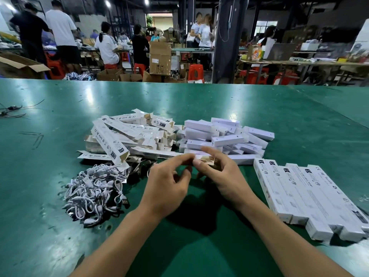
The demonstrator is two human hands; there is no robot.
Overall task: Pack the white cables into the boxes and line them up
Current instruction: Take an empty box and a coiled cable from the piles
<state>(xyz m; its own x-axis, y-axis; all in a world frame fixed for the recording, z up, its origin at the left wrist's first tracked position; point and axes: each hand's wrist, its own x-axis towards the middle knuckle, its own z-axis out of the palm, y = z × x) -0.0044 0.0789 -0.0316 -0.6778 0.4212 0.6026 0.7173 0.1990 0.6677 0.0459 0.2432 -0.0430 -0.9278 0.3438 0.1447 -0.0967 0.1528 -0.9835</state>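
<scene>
**One box in the hands, a short row done, most of the cables yet to pack**

The box (pixel 206 159) is pinched at its open end between the fingertips of the left hand (pixel 167 182) and the right hand (pixel 223 176), its brown inner flap showing. Whether a cable is already inside cannot be told. Just right of the right hand a row of boxes (pixel 311 196) lies side by side and touching, so the lining up is begun. Left of the left hand a large heap of white cables (pixel 95 190) lies loose. Beyond that hand is a pile of open boxes (pixel 123 134), and beyond the right hand a heap of closed boxes (pixel 223 136), contents unknown. By my judgement most of the work is left. The green bench (pixel 259 108) is scuffed and glossy, with thin wires (pixel 12 111) far to the left. Past it is a workshop with people (pixel 106 45), red stools (pixel 195 71), cartons (pixel 160 58) and a dark pillar (pixel 227 41).
</scene>
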